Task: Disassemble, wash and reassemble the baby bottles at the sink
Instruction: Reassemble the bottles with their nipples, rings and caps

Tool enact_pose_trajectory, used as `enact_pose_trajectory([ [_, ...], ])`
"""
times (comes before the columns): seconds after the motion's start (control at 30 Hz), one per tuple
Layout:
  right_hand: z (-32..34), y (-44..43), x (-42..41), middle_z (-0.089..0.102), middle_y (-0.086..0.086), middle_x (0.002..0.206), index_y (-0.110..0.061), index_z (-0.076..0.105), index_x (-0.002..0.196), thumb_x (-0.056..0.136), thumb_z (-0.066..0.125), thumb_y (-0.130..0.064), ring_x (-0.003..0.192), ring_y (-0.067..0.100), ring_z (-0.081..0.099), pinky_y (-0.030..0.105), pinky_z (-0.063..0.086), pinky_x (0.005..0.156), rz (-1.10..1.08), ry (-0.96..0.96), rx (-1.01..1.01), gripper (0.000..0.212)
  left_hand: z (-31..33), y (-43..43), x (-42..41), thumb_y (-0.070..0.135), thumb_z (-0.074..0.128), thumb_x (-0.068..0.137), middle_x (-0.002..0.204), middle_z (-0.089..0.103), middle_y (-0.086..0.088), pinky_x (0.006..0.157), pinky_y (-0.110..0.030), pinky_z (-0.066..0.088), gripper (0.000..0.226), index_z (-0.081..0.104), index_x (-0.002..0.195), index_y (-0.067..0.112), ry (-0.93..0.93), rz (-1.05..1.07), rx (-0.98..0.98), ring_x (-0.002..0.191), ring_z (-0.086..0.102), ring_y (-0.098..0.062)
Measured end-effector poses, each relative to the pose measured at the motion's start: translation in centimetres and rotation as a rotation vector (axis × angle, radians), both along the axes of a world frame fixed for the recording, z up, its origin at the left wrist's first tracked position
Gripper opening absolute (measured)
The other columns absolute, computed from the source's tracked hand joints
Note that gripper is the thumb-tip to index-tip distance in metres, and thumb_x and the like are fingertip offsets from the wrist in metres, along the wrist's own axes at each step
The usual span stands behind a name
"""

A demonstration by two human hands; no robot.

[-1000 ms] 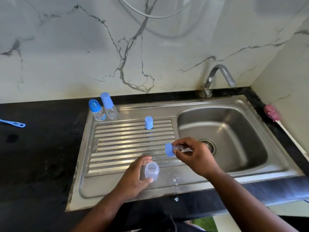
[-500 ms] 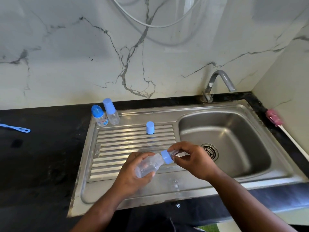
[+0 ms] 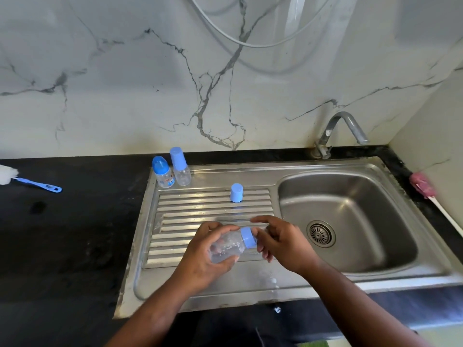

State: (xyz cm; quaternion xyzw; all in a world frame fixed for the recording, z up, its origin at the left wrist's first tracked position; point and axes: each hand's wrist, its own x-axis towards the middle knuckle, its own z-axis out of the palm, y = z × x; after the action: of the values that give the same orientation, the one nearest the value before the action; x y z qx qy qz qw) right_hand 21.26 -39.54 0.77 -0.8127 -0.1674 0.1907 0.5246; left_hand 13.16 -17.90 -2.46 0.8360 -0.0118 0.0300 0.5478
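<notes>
My left hand (image 3: 204, 256) grips a clear baby bottle (image 3: 226, 246), tilted on its side above the ribbed draining board (image 3: 200, 209). A blue screw ring (image 3: 248, 237) sits on the bottle's neck. My right hand (image 3: 280, 242) curls its fingers round that ring and the nipple end, which is mostly hidden. A loose blue cap (image 3: 236, 192) stands upside down on the draining board. Two capped baby bottles (image 3: 164, 172) (image 3: 181, 167) stand at the board's back left corner.
The steel sink basin (image 3: 350, 221) with its drain lies to the right, under a tap (image 3: 340, 131). A blue-handled bottle brush (image 3: 30, 182) lies on the black counter at the far left. A pink brush (image 3: 423, 186) rests along the right wall.
The left hand lifted the bottle off the board and tilted it. The right hand brought the blue ring with the nipple onto the bottle's neck and now holds it there.
</notes>
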Motion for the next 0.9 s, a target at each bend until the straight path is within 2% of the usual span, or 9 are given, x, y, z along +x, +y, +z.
enact_pose_trajectory([
  [0.17, 0.5, -0.3, 0.1, 0.073, 0.005, 0.081, -0.028, 0.061, 0.129, 0.092, 0.076, -0.03, 0.068, 0.022, 0.072, 0.032, 0.061, 0.069, 0.173, 0.022, -0.021, 0.04, 0.1, 1.1, -0.4, 0.024, 0.087, 0.077, 0.125, 0.049, 0.003, 0.095, -0.039, 0.054, 0.061, 0.062, 0.128, 0.045, 0.004, -0.015, -0.011, 0.117, 0.056, -0.017],
  [0.27, 0.6, -0.3, 0.0, 0.072, 0.007, 0.072, -0.021, 0.067, 0.107, 0.094, 0.072, -0.037, 0.059, 0.019, 0.069, 0.029, 0.058, 0.061, 0.169, 0.047, -0.096, 0.022, 0.2, 1.2, -0.5, 0.026, 0.086, 0.078, 0.125, 0.048, 0.003, 0.097, -0.033, 0.053, 0.06, 0.062, 0.13, 0.044, -0.007, -0.063, 0.016, 0.119, 0.055, -0.02],
  [0.37, 0.8, 0.1, -0.3, 0.068, 0.012, 0.061, -0.006, 0.066, 0.08, 0.093, 0.051, -0.065, 0.049, 0.018, 0.061, 0.022, 0.048, 0.053, 0.107, 0.015, -0.218, 0.061, 0.4, 0.8, -0.5, 0.026, 0.087, 0.078, 0.123, 0.047, 0.007, 0.097, -0.021, 0.049, 0.06, 0.062, 0.129, 0.046, -0.019, -0.092, 0.049, 0.12, 0.054, -0.016],
  [0.43, 0.6, 0.3, -0.3, 0.069, 0.011, 0.061, -0.004, 0.065, 0.075, 0.092, 0.043, -0.071, 0.049, 0.02, 0.063, 0.024, 0.05, 0.055, 0.087, 0.049, -0.23, 0.073, 0.5, 0.6, -0.3, 0.025, 0.087, 0.077, 0.122, 0.047, 0.009, 0.097, -0.021, 0.048, 0.061, 0.062, 0.128, 0.047, -0.02, -0.089, 0.049, 0.119, 0.055, -0.015],
  [0.53, 0.3, -0.2, -0.2, 0.074, -0.007, 0.086, -0.026, 0.07, 0.112, 0.091, 0.048, -0.07, 0.071, 0.014, 0.071, 0.031, 0.059, 0.065, 0.114, 0.05, -0.147, 0.054, 0.6, 0.6, -0.2, 0.025, 0.088, 0.077, 0.123, 0.048, 0.011, 0.098, -0.025, 0.05, 0.06, 0.063, 0.127, 0.047, -0.014, -0.063, 0.01, 0.119, 0.056, -0.016],
  [0.6, 0.2, -0.7, 0.0, 0.06, -0.022, 0.123, -0.05, 0.044, 0.144, 0.087, 0.063, -0.066, 0.099, 0.008, 0.066, 0.025, 0.058, 0.075, 0.2, 0.01, -0.105, 0.062, 0.6, 0.7, -0.1, 0.024, 0.088, 0.077, 0.122, 0.048, 0.011, 0.098, -0.025, 0.051, 0.061, 0.063, 0.127, 0.047, -0.022, -0.051, -0.006, 0.12, 0.055, -0.016],
  [0.67, 0.2, -0.9, -0.1, 0.05, -0.026, 0.134, -0.057, 0.035, 0.146, 0.085, 0.078, -0.049, 0.109, 0.005, 0.059, 0.022, 0.056, 0.081, 0.269, -0.08, -0.122, 0.075, 0.6, 0.6, -0.1, 0.024, 0.089, 0.077, 0.122, 0.048, 0.012, 0.099, -0.025, 0.051, 0.062, 0.062, 0.128, 0.048, -0.035, -0.042, 0.009, 0.12, 0.054, -0.015],
  [0.8, -0.5, -0.8, 0.2, 0.064, -0.012, 0.11, -0.05, 0.054, 0.134, 0.091, 0.073, -0.039, 0.086, 0.013, 0.069, 0.034, 0.06, 0.08, 0.213, -0.075, -0.076, 0.049, 0.6, 0.2, -0.1, 0.026, 0.088, 0.078, 0.122, 0.046, 0.011, 0.097, -0.024, 0.051, 0.062, 0.061, 0.129, 0.049, -0.034, -0.053, 0.036, 0.119, 0.054, -0.016],
  [0.9, -0.5, -0.7, -0.2, 0.064, -0.007, 0.08, -0.042, 0.054, 0.133, 0.1, 0.06, -0.045, 0.068, 0.014, 0.069, 0.025, 0.054, 0.076, 0.226, -0.024, -0.073, 0.033, 0.7, 0.1, -0.2, 0.029, 0.086, 0.078, 0.122, 0.045, 0.012, 0.097, -0.027, 0.051, 0.062, 0.061, 0.131, 0.048, -0.015, -0.088, 0.079, 0.117, 0.054, -0.016],
])
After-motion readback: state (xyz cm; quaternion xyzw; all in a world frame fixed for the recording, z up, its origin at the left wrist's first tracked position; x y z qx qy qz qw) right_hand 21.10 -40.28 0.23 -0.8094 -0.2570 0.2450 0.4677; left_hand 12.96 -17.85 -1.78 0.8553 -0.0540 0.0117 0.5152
